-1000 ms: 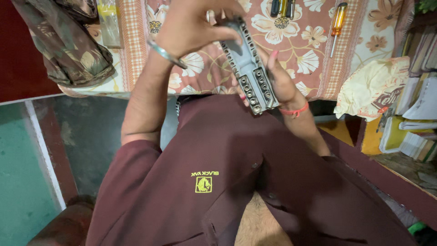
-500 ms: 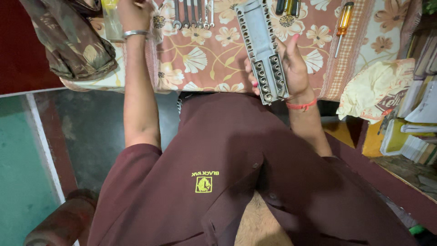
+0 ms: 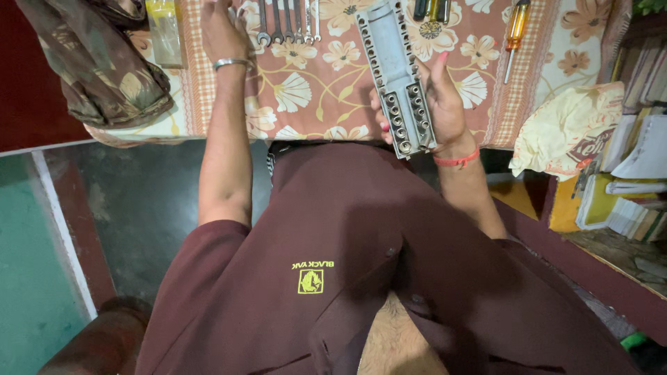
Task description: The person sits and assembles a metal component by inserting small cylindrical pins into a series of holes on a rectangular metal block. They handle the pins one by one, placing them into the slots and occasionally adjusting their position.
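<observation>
The right hand (image 3: 439,104) is clamped around a grey socket holder tray (image 3: 394,76), tilted up off the floral tablecloth (image 3: 326,90) at about one o'clock in the view (its socket wells face the camera). The left hand (image 3: 221,31), well apart at eleven o'clock, rests beside a row of spanners (image 3: 288,21); whether it grips anything cannot be told. An orange-handled screwdriver (image 3: 515,31) lies at two o'clock.

A table under a floral orange cloth (image 3: 313,97) carries a row of spanners (image 3: 288,21), an orange-handled screwdriver (image 3: 515,31), a folded brown patterned garment (image 3: 97,66) and a clear plastic container (image 3: 165,31).
</observation>
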